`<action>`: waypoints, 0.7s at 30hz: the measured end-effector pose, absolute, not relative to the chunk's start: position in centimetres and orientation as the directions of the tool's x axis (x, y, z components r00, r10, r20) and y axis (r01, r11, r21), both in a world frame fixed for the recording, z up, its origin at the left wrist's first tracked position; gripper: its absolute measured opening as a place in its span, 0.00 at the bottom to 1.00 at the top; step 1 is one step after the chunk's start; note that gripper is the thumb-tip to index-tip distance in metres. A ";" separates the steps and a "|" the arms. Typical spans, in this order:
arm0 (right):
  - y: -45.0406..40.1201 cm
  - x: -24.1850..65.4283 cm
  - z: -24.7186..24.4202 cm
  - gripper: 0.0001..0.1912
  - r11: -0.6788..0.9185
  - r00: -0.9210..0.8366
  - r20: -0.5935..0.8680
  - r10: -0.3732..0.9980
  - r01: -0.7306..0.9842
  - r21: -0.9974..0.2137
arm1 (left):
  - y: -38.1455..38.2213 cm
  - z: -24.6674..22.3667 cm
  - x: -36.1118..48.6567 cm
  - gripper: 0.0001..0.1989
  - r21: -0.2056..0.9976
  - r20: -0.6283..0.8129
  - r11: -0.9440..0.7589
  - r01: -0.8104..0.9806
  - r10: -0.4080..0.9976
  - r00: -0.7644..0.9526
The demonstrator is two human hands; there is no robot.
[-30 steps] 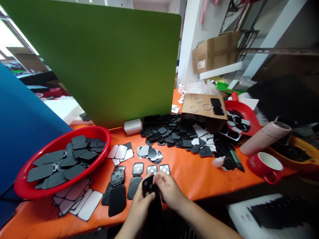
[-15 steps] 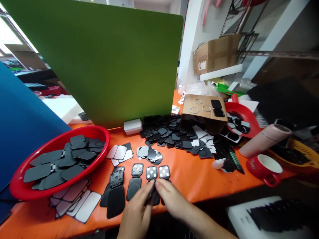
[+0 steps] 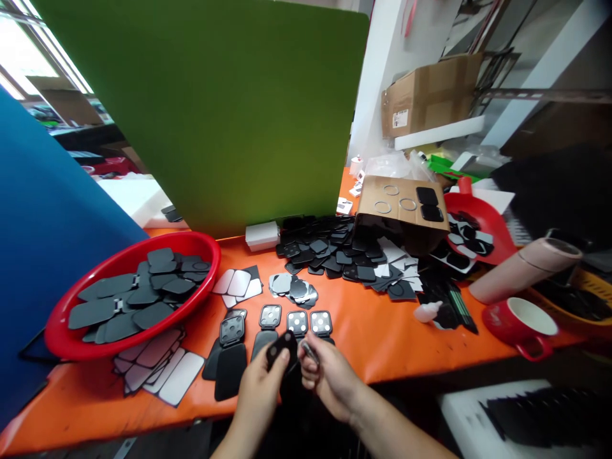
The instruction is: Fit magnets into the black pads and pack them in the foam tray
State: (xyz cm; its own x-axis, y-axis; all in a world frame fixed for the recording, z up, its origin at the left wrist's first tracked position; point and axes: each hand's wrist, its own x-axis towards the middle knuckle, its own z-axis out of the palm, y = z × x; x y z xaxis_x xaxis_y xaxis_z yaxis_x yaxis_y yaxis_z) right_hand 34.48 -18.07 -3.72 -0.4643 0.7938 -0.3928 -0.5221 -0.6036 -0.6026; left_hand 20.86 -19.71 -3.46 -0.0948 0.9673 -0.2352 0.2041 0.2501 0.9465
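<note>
My left hand (image 3: 261,389) pinches a black rounded pad (image 3: 281,347) and lifts it just above the orange table (image 3: 377,338) near its front edge. My right hand (image 3: 329,376) is beside it, with fingers closed on a small shiny piece (image 3: 308,350). Right in front of the hands lie several black hinged parts in a row (image 3: 296,323), two of them showing white dots. A small heap of silver and black pads (image 3: 292,290) lies behind that row.
A red bowl (image 3: 71,306) of black pads stands at left, with white-faced pads (image 3: 157,373) below it. A green divider (image 3: 215,108), a big pile of black pads (image 3: 335,252), a cardboard box (image 3: 401,204), a red scoop (image 3: 478,223), a pink tube (image 3: 521,268) and a red cup (image 3: 521,322) fill the back and right.
Both hands were pressing a black part down on the table edge; now the left hand has lifted a black pad and the right holds a small shiny piece. The view shifted slightly left.
</note>
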 end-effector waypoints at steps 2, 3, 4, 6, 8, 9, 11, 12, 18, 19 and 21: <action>-17.9 34.9 -3.4 0.17 -0.619 -0.525 -0.369 0.767 -0.455 -0.640 | -19.2 -3.4 20.6 0.19 0.927 -0.373 0.373 -0.031 0.911 -0.177; -17.8 35.1 -3.2 0.16 -0.601 -0.531 -0.360 0.767 -0.399 -0.692 | -19.0 -3.4 20.5 0.20 0.914 -0.405 0.392 -0.106 0.894 -0.189; -17.8 35.2 -3.1 0.16 -0.568 -0.527 -0.352 0.774 -0.330 -0.754 | -19.0 -3.3 20.5 0.20 0.909 -0.414 0.390 -0.149 0.890 -0.193; -17.9 35.2 -3.1 0.18 -0.482 -0.492 -0.343 0.800 -0.186 -0.856 | -19.3 -3.1 20.6 0.21 0.921 -0.385 0.365 -0.135 0.905 -0.180; -18.1 35.1 -3.1 0.21 -0.422 -0.439 -0.338 0.833 -0.107 -0.900 | -19.8 -2.7 20.9 0.21 0.949 -0.311 0.314 -0.013 0.937 -0.160; -18.2 34.9 -3.1 0.22 -0.407 -0.412 -0.334 0.848 -0.101 -0.908 | -20.1 -2.5 21.0 0.21 0.960 -0.258 0.271 0.074 0.954 -0.150; -18.4 34.9 -2.9 0.21 -0.423 -0.383 -0.345 0.857 -0.138 -0.896 | -20.8 -2.2 21.2 0.18 0.953 -0.124 0.149 0.266 0.987 -0.106; -18.5 34.9 -2.8 0.21 -0.456 -0.392 -0.365 0.845 -0.169 -0.874 | -21.2 -2.1 21.3 0.17 0.934 -0.049 0.071 0.350 0.996 -0.071; -19.1 36.4 -2.3 0.16 -0.785 -0.633 -0.472 0.614 -0.425 -0.451 | -22.9 -2.5 21.2 0.21 0.783 0.217 -0.311 0.538 0.948 0.233; -19.2 36.6 -2.4 0.15 -0.818 -0.658 -0.487 0.574 -0.441 -0.369 | -23.2 -2.6 21.4 0.22 0.776 0.228 -0.337 0.533 0.938 0.261; -19.6 36.9 -2.5 0.15 -0.843 -0.664 -0.528 0.530 -0.480 -0.242 | -23.6 -2.7 21.8 0.23 0.784 0.241 -0.361 0.505 0.927 0.289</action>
